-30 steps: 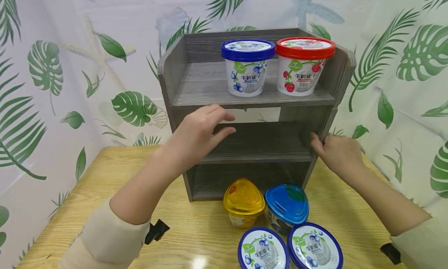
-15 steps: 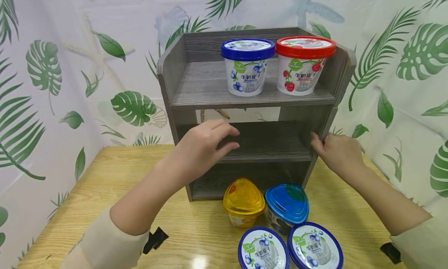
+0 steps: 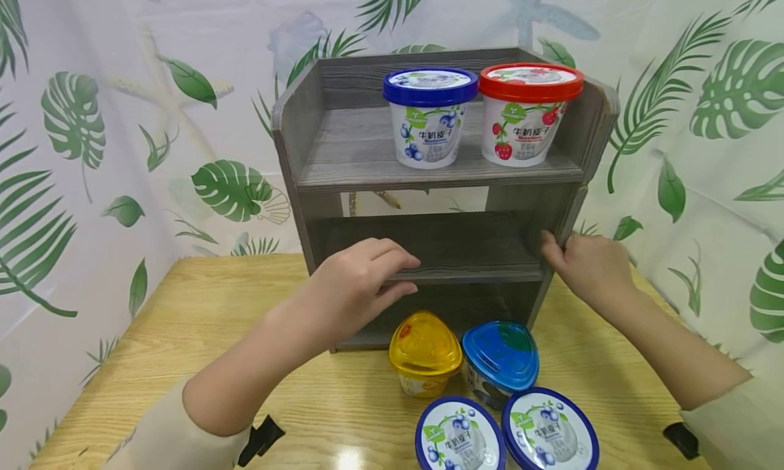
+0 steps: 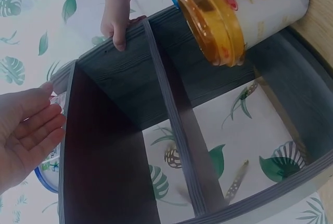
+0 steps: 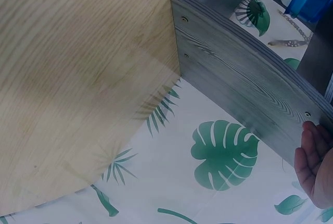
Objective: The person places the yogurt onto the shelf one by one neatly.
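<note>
Right hand (image 3: pixel 593 269) clamped on the grey wooden shelf (image 3: pixel 355 143), left hand (image 3: pixel 361 279) hovering with its grip apart!
Shelf at the head view's centre, pinched by its right side panel (image 3: pixel 565 201); lower centre, a yellow-lidded tub (image 3: pixel 425 351) just beside a blue-lidded tub (image 3: pixel 502 358) on the surface (image 3: pixel 214 296).

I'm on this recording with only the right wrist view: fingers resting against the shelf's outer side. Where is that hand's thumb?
Observer: The head view shows the right hand with its thumb on the inner side of the shelf's side panel.
Operator: Is the left hand holding anything?
Observer: No, nothing is in it.
Operator: And what stands on the top board?
Observer: Two tubs side by side: a blue-lidded tub and a red-lidded tub.
</note>
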